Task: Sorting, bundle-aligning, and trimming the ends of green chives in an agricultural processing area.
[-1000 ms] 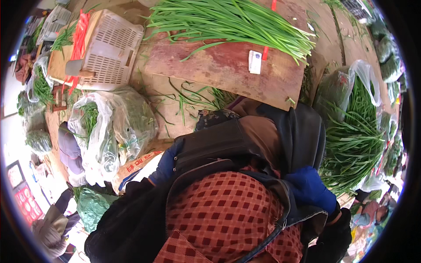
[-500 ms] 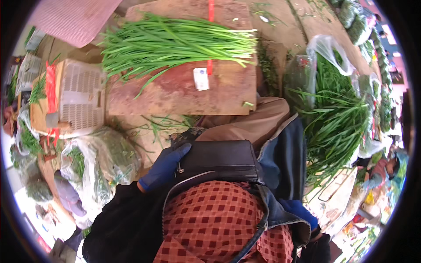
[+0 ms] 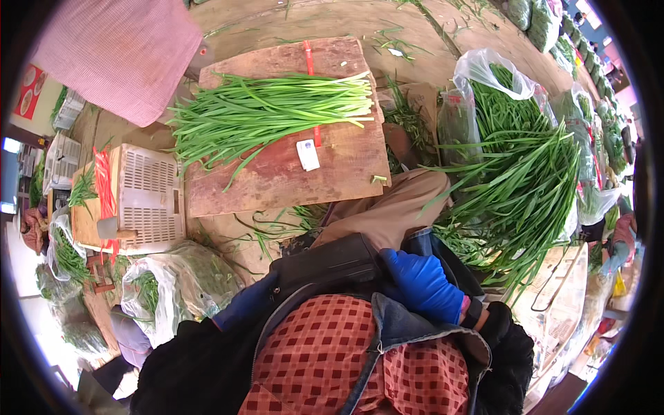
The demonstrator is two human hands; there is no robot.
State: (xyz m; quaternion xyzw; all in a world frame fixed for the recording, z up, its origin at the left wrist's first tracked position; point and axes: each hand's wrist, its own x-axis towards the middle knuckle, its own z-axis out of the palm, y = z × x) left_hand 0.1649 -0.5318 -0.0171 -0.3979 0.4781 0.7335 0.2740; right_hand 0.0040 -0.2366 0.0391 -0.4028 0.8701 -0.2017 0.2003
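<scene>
A black zip pouch (image 3: pixel 325 263) lies tilted across my lap, just above the checked red shirt. My left hand (image 3: pixel 247 302), in a dark blue glove, is closed round its left end, mostly shaded by the black sleeve. At the right end my right hand (image 3: pixel 425 285), in a bright blue glove, grips the pouch with its thumb along the edge. Beyond my knees, a bunch of green garlic chives (image 3: pixel 277 111) rests on a wooden board (image 3: pixel 277 183). Under the bunch runs a red strip (image 3: pixel 308 59), and a small white label (image 3: pixel 308 155) lies beside it.
To the right stands a clear plastic bag (image 3: pixel 477 66) overflowing with long green leaves (image 3: pixel 512 187). A white perforated crate (image 3: pixel 149 197), red ties (image 3: pixel 105 197) and a small cleaver (image 3: pixel 117 229) are on the left. Below the crate sits another plastic bag of greens (image 3: pixel 173 280).
My right hand has come up from beside the jacket and taken hold of the pouch's right end. The pouch has tipped, its right end higher. The view has shifted slightly.
</scene>
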